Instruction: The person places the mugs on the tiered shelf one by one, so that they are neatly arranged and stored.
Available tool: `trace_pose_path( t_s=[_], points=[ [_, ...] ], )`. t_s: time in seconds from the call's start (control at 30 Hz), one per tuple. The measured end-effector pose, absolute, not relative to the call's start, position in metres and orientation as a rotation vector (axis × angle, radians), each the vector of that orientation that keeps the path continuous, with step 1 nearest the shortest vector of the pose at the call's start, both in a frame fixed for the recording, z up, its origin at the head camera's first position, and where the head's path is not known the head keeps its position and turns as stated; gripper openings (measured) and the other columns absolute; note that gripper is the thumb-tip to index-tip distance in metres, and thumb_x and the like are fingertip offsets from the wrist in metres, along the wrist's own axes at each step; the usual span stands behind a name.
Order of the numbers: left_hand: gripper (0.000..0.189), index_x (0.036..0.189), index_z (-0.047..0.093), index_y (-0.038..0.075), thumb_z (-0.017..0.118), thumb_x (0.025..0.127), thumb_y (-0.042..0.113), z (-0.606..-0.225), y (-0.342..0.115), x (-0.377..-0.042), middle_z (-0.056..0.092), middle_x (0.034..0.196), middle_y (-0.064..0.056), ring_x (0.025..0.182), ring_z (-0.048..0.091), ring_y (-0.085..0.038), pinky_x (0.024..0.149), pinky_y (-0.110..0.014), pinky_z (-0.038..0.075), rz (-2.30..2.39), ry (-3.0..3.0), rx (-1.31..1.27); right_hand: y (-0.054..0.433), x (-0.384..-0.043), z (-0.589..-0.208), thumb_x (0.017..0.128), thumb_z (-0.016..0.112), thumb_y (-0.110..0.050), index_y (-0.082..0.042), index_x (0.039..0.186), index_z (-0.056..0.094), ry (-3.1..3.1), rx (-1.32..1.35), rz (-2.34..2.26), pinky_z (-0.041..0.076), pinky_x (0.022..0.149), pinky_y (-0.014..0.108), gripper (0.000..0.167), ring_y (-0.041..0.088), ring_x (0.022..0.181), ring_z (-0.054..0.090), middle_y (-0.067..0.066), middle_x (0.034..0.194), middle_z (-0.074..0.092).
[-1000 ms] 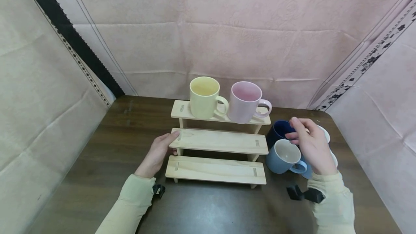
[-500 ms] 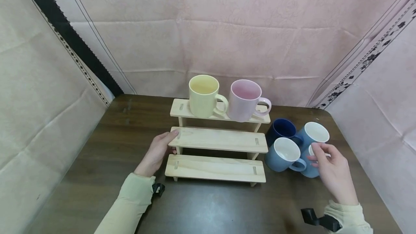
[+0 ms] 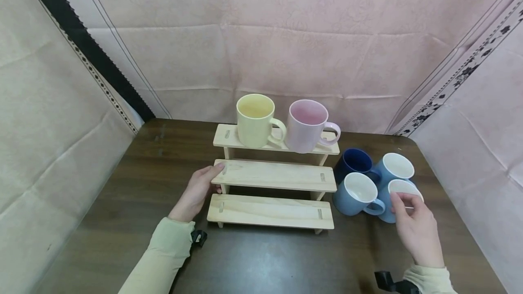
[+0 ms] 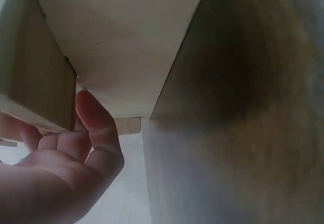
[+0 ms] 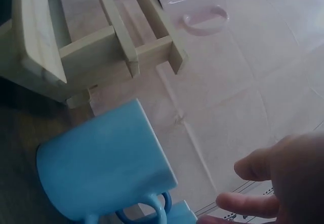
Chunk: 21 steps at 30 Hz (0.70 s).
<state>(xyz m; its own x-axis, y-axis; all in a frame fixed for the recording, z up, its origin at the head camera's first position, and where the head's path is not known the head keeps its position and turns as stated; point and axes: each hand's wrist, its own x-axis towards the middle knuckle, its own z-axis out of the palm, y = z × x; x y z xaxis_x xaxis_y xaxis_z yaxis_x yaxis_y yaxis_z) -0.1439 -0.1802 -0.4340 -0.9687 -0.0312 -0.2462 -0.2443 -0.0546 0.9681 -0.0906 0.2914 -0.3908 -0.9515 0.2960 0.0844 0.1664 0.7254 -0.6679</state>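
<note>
My left hand grips the left end of the middle step of a three-step wooden stand. Its thumb lies on top; in the left wrist view the fingers curl beneath the wood. At the right, my right hand hovers at the near rim of a light blue mug, partly covering it. Thumb and fingers stand apart with nothing between them in the right wrist view. Left of that mug stands another light blue mug, its handle pointing right.
A yellow mug and a pink mug stand upright on the top step. Behind the front blue mugs are a dark blue mug and a third light blue mug. Cloth walls enclose the wooden table.
My right hand has moved from above the mugs toward the right and nearer to me, then slightly left over the front right mug. The left hand keeps its grip; the mugs have not moved.
</note>
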Motion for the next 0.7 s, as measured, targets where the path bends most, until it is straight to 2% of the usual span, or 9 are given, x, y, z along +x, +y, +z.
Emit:
trace_pose_path(
  t_s=[0.07, 0.13, 0.23, 0.27, 0.47, 0.7],
  points=[
    [0.046, 0.101, 0.060, 0.001, 0.059, 0.095, 0.046, -0.434, -0.180, -0.144, 0.059, 0.079, -0.002, 0.071, 0.050, -0.022, 0.070, -0.034, 0.045, 2.157, 2.055, -0.301, 0.290, -0.090, -0.392, 0.100, 0.048, -0.042, -0.003, 0.122, 0.059, -2.739, -0.383, 1.005, 0.042, 0.067, 0.029, 0.046, -0.010, 0.077, 0.055, 0.020, 0.107, 0.068],
    [0.045, 0.101, 0.060, 0.001, 0.059, 0.095, 0.046, -0.434, -0.180, -0.144, 0.059, 0.079, -0.002, 0.071, 0.051, -0.021, 0.070, -0.035, 0.045, 2.156, 2.057, -0.302, 0.289, -0.089, -0.392, 0.101, 0.048, -0.041, -0.002, 0.122, 0.059, -2.738, -0.389, 0.991, 0.043, 0.070, 0.034, 0.046, 0.007, 0.087, 0.063, 0.021, 0.112, 0.066],
    [0.045, 0.101, 0.060, 0.001, 0.059, 0.096, 0.046, -0.433, -0.180, -0.143, 0.059, 0.079, -0.002, 0.071, 0.051, -0.021, 0.071, -0.035, 0.045, 2.155, 2.058, -0.303, 0.285, -0.088, -0.394, 0.101, 0.047, -0.040, 0.000, 0.123, 0.058, -2.733, -0.393, 0.990, 0.043, 0.073, 0.042, 0.047, 0.035, 0.100, 0.062, 0.024, 0.116, 0.063],
    [0.045, 0.101, 0.060, 0.002, 0.059, 0.096, 0.046, -0.433, -0.180, -0.143, 0.059, 0.079, -0.002, 0.071, 0.051, -0.021, 0.071, -0.035, 0.045, 2.153, 2.060, -0.302, 0.285, -0.087, -0.394, 0.102, 0.046, -0.039, 0.001, 0.123, 0.058, -2.731, -0.393, 0.992, 0.042, 0.074, 0.044, 0.047, 0.039, 0.102, 0.060, 0.025, 0.115, 0.063],
    [0.045, 0.101, 0.060, 0.001, 0.059, 0.095, 0.046, -0.434, -0.180, -0.143, 0.059, 0.079, -0.002, 0.070, 0.051, -0.022, 0.070, -0.035, 0.045, 2.148, 2.059, -0.309, 0.280, -0.085, -0.399, 0.102, 0.048, -0.036, 0.004, 0.122, 0.060, -2.741, -0.332, 0.937, 0.043, 0.077, 0.051, 0.046, 0.041, 0.097, 0.062, 0.028, 0.109, 0.065],
    [0.047, 0.105, 0.061, 0.001, 0.059, 0.095, 0.047, -0.434, -0.180, -0.144, 0.060, 0.079, -0.001, 0.066, 0.051, -0.018, 0.067, -0.032, 0.046, 2.149, 2.072, -0.322, 0.277, -0.083, -0.400, 0.102, 0.045, -0.041, 0.001, 0.127, 0.059, -2.801, -0.330, 0.892, 0.046, 0.074, 0.052, 0.051, 0.041, 0.098, 0.061, 0.027, 0.117, 0.061]
  ],
)
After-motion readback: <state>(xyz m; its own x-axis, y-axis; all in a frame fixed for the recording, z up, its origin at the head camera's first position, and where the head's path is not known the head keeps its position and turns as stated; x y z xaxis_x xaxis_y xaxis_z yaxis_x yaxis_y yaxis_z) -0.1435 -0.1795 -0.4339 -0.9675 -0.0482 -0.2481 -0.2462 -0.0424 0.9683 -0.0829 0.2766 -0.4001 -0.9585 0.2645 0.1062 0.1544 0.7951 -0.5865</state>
